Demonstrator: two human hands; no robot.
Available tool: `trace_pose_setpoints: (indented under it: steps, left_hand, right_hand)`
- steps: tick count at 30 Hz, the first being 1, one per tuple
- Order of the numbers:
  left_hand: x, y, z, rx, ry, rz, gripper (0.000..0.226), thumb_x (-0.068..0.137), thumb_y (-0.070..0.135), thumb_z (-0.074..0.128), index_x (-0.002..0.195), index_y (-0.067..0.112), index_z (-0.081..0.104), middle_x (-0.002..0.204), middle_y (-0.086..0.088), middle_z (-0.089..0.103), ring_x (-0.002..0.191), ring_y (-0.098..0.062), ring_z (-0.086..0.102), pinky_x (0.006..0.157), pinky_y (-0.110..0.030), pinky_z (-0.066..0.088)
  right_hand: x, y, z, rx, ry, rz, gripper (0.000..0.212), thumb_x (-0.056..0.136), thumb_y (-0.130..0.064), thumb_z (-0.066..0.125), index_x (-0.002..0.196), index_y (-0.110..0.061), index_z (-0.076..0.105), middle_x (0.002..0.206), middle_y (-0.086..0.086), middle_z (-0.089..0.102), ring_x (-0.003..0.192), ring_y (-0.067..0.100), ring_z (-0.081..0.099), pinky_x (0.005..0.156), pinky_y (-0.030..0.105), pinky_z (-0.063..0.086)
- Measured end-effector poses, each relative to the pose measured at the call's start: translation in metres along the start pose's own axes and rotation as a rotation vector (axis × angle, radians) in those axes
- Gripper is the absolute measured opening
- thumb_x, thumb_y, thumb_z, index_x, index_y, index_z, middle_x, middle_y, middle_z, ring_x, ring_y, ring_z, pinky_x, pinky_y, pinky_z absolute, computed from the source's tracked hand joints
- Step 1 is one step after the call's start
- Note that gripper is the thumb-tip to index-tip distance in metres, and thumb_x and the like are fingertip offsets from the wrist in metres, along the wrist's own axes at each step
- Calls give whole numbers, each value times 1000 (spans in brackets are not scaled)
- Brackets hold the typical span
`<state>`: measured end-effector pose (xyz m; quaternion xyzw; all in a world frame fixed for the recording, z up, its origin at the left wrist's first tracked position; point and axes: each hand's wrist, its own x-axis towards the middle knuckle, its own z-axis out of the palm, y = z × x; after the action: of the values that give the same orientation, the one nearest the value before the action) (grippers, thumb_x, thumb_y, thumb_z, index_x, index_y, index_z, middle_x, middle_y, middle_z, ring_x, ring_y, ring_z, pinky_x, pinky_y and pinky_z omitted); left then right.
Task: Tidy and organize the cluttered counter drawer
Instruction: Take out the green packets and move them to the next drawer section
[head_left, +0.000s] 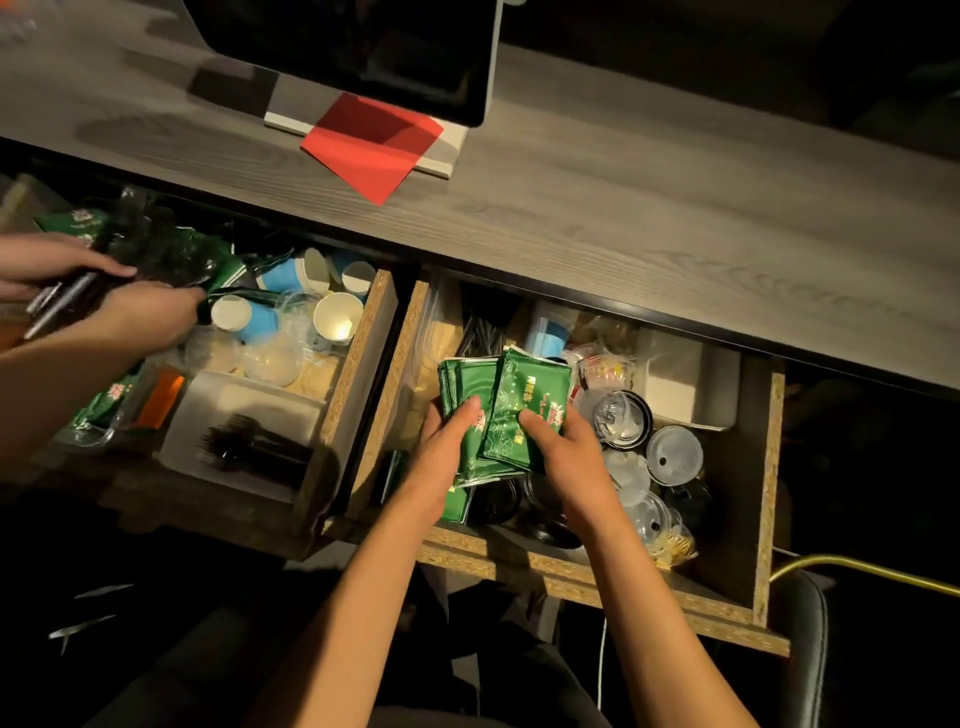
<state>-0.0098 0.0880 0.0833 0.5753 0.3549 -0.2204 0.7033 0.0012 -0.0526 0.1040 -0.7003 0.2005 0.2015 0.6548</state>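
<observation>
Two drawers stand open under the counter. Over the right drawer (763, 493) my left hand (447, 447) and my right hand (561, 447) together grip a stack of green packets (498, 395), thumbs on top, fingers underneath. More green packets (460, 501) lie below my left wrist. Plastic lids (672, 449) and black lids (498, 501) lie in the same drawer to the right of and under the stack. Black straws (480, 332) lie at the back.
Another person's hands (140, 312) work in the left drawer (358, 364), holding pens (57, 306), among blue paper cups (260, 317), green packets and a white tray of black forks (254, 447). A monitor and a red sheet (374, 140) sit on the counter. A yellow cable (857, 569) runs at right.
</observation>
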Motion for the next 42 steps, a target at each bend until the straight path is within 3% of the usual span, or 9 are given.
trace_pose_setpoints:
  steps: [4,10,15,18,21,25,32,36,42]
  left_hand:
    - [3,3,-3,-2,30,15,110,66,82,63,156,35,19,161,4,26,146,-21,28,119,-50,23]
    - [10,-7,1,-44,-25,2,125,40,98,63,148,41,34,154,1,42,139,-23,42,114,-53,32]
    - [-5,0,12,14,-80,15,128,42,94,63,152,36,32,155,6,38,142,-19,36,119,-49,25]
    - [-2,-1,7,-112,20,-1,109,41,79,77,136,31,53,126,1,66,117,-20,61,104,-48,46]
    - [-8,10,12,-261,75,12,60,81,54,70,130,22,58,115,-4,69,105,-21,66,90,-39,53]
    - [-11,9,26,-270,19,15,20,95,44,57,110,32,62,116,0,66,112,-19,60,97,-39,47]
    - [8,-1,-19,-262,-66,32,131,43,47,94,153,28,28,148,-10,49,132,-27,51,111,-54,38]
    - [16,-3,-54,-117,-182,4,134,50,44,93,157,22,16,157,-13,34,140,-25,40,119,-54,23]
    - [35,-42,-86,270,-46,-9,122,44,79,78,146,20,44,147,-7,51,133,-23,50,114,-52,35]
  right_hand:
    - [0,-5,-12,138,176,-58,29,90,-3,66,114,-20,62,100,-6,73,91,14,71,69,19,55]
    - [-1,-2,17,-118,21,34,40,85,-33,56,125,-32,60,123,0,63,116,20,59,104,50,46]
    - [-3,-5,23,-120,-169,39,50,99,-12,44,147,-26,43,140,-8,55,125,6,52,108,29,40]
    - [0,-4,15,-36,-246,68,61,92,-22,52,151,-26,38,143,-3,53,127,11,54,110,33,41]
    - [-1,6,8,219,-173,198,69,81,-33,69,145,-27,44,138,3,57,117,18,61,98,40,51]
    - [-9,11,22,525,-170,270,40,90,-13,62,129,-12,56,115,7,70,103,20,68,96,49,51]
    - [11,12,1,92,-173,80,53,78,-21,65,129,-18,51,125,10,61,117,24,59,93,37,49]
    - [22,10,-3,-63,-297,87,68,63,-33,65,128,-24,48,121,4,57,113,19,56,92,33,46]
    - [10,41,26,-42,-142,167,69,79,-23,62,142,-19,34,124,-11,52,114,10,52,95,29,43]
